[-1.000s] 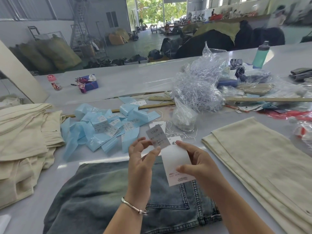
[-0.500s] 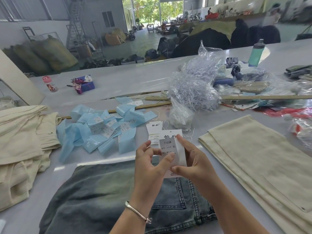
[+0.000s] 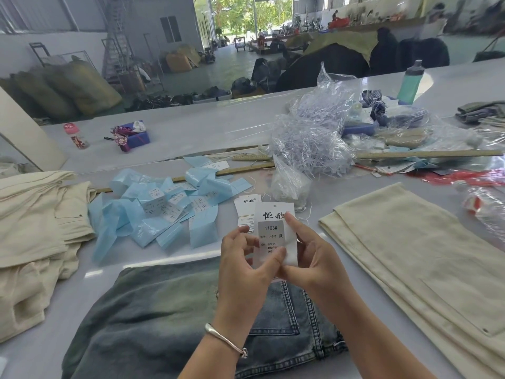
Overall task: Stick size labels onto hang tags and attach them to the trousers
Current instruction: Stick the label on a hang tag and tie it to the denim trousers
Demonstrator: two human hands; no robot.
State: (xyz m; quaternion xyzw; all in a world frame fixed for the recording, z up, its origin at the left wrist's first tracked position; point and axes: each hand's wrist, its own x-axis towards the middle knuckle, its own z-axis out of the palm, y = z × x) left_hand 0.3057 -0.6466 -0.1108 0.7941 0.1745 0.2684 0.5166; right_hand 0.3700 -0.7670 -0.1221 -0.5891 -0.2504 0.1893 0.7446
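A white hang tag [image 3: 276, 214] is held upright above the blue denim trousers [image 3: 164, 318] at the table's front. A grey size label [image 3: 271, 233] reading 1103# XL lies on the tag's face. My left hand [image 3: 243, 265] pinches the tag's lower left, its thumb pressing the label's bottom. My right hand [image 3: 311, 255] grips the tag's right side, the index fingertip on the label's upper right corner. More white hang tags [image 3: 244, 207] lie stacked on the table just behind.
Blue label backing strips [image 3: 153, 212] litter the table to the left. Cream trousers are piled at left [image 3: 32, 220] and folded at right [image 3: 410, 242]. A clear bag of plastic tag fasteners [image 3: 308, 140], wooden rulers [image 3: 426, 154] and a green bottle [image 3: 411, 82] lie behind.
The grey label, held apart from the tag in my left hand a second ago, now lies stuck on the tag's face. Both hands have closed together on the tag.
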